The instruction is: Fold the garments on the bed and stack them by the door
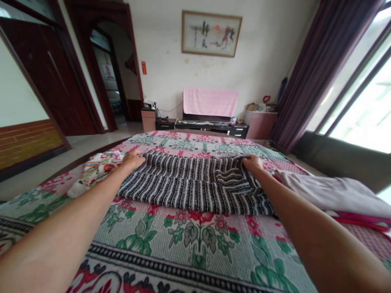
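So, both arms reach forward over a bed-like surface with a flowery spread [131, 236], and between the hands lies a black-and-white striped garment [180, 179]. It's laid out flat-ish in a wide band, roughly mid-spread, with the stripes running mostly up and down. Toward the right end some of them turn sideways, where a bit of the knit looks layered over.

Left hand [133, 160] is clamped on the far left corner, fingers curled over the edge. Right hand [253, 162] has the far right corner pinched the same sort of way, though the fingertips are partly tucked out of sight. The hands are well apart, pretty much the garment's far edge between them.

Just beside the left forearm there's a crumpled printed cloth [102, 167], whitish with red and green bits. Over on the right, past the other forearm, a pale grey stack [339, 193] sits on the spread, with a red cloth [357, 219] poking out underneath.

Beyond the far edge of the spread, a pink towel [210, 101] is draped over something dark on a low black cabinet [238, 131]. Framed picture [212, 34] on the wall above that, purple curtain [311, 69] by the window [366, 89] on the right.
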{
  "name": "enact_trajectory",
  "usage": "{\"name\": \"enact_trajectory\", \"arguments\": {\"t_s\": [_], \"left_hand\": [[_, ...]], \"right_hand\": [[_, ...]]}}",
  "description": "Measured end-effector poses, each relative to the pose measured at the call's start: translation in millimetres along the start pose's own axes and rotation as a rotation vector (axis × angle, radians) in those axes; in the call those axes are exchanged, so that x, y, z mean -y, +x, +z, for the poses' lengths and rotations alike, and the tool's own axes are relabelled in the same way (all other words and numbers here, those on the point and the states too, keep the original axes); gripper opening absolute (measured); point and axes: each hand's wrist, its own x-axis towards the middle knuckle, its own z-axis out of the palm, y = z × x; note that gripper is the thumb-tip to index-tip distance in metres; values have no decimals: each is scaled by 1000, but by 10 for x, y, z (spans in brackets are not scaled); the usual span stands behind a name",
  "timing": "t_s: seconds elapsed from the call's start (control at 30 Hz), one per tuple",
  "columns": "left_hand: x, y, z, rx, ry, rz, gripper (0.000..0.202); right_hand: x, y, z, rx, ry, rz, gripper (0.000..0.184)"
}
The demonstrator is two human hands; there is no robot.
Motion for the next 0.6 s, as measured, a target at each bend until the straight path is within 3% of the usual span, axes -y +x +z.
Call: {"name": "enact_trajectory", "arguments": {"t_s": [0.13, 0.23, 0.4, 0.6], "left_hand": [[56, -149, -27, 70, 79, 29, 46], [123, -309, -59, 49, 185, 86, 40], [220, -619, -89, -43, 261, 282, 34], [354, -941, -125, 12, 277, 420, 32]], "right_hand": [[-45, -187, 2, -9, -11, -70, 43], [-61, -367, -62, 5, -25, -178, 37], [-78, -800, -180, 61, -2, -468, 27], [-118, -1384, -296, 165, -37, -770, 22]]}}
